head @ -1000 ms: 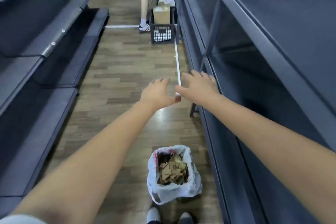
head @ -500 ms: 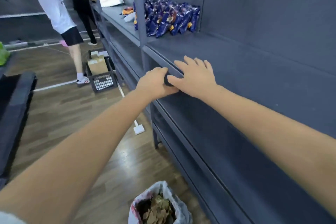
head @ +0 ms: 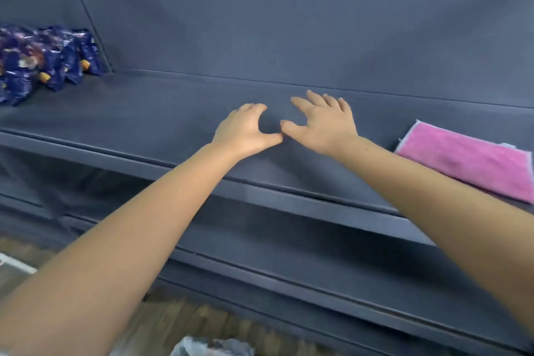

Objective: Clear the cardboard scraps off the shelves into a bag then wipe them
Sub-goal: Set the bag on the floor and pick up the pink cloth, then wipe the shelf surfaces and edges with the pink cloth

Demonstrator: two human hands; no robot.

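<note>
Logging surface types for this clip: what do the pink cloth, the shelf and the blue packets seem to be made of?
Pink cloth: soft, fuzzy textile, likely microfibre; its nap and pale stitched edge show.
Shelf: probably painted metal, matte grey-blue; flat, with a folded front lip.
Blue packets: glossy plastic film; crinkled, with bright glints.
</note>
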